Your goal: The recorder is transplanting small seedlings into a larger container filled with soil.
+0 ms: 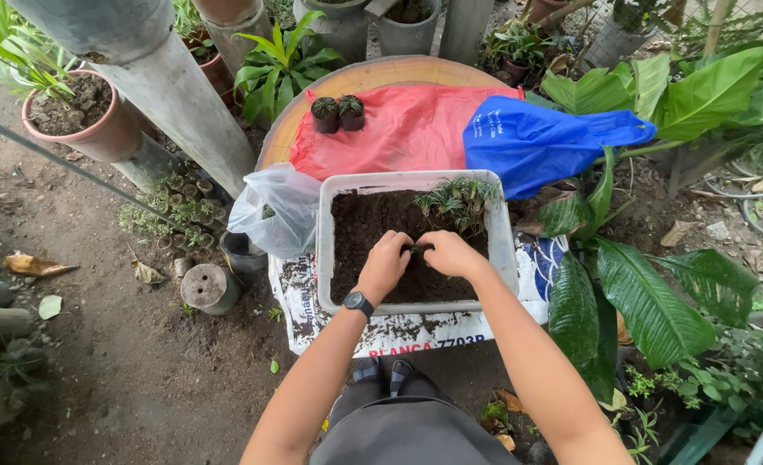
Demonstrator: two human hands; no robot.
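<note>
A white plastic tub (325, 250) full of dark soil sits on a printed sack on the ground. Small green seedlings (455, 200) lie in its far right corner. My left hand (386, 263), with a black watch on its wrist, and my right hand (450, 254) meet over the middle of the soil. Both are curled around a small dark pot (417, 249) that is mostly hidden between the fingers.
A clear plastic bag (274, 209) sits left of the tub. Behind are a red bag (398, 129), a blue bag (536, 142) and two small potted plants (338, 112) on a round wooden top. Large-leaf plants (639, 301) crowd the right; a clay pot (89, 116) and pipes stand left.
</note>
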